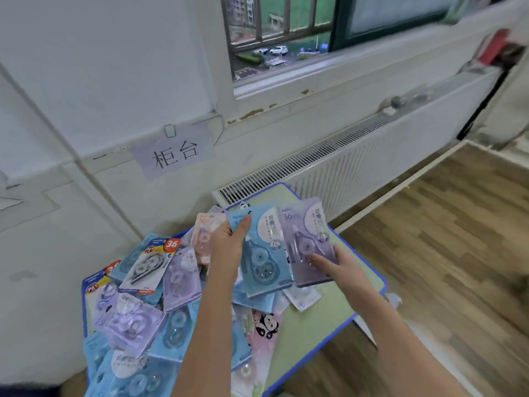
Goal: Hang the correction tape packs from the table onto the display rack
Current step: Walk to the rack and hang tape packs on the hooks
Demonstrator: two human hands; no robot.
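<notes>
- Head view: our left hand point(229, 247) pinches a blue pack point(264, 250) by its top-left corner, thumb on the front face.
- Our right hand point(335, 263) holds a purple pack point(307, 245) at its lower right edge, fingers curled on the blister.
- Both packs are lifted above the table point(309, 319), side by side and overlapping slightly, purple at 3 o'clock of blue.
- Each pack's long axis runs roughly 12 to 6 o'clock, leaning a little toward 11, hang-hole end pointing away from us.
- The remaining packs lie in a loose pile point(148, 310) on the table, from 6 to 9 o'clock of our hands; the left hand is the nearer one to it.
- We cannot see the display rack here, so which way the packs must travel cannot be told; we judge a turn of the head and body comes before any hanging.
- Since the hang holes sit at the far ends, we judge the packs are already oriented well for sliding onto a hook.
- Writing: the purple pack shows "36" near its top left; other characters on both packs are too small to read.
- A pack in the pile carries an orange disc point(171, 243) with "36" and a "PET" badge.
- A paper sign point(174, 151) taped to the wall at 11 o'clock reads "柜台".
- A pink pack point(266, 328) near 6 o'clock has a panda picture.
</notes>
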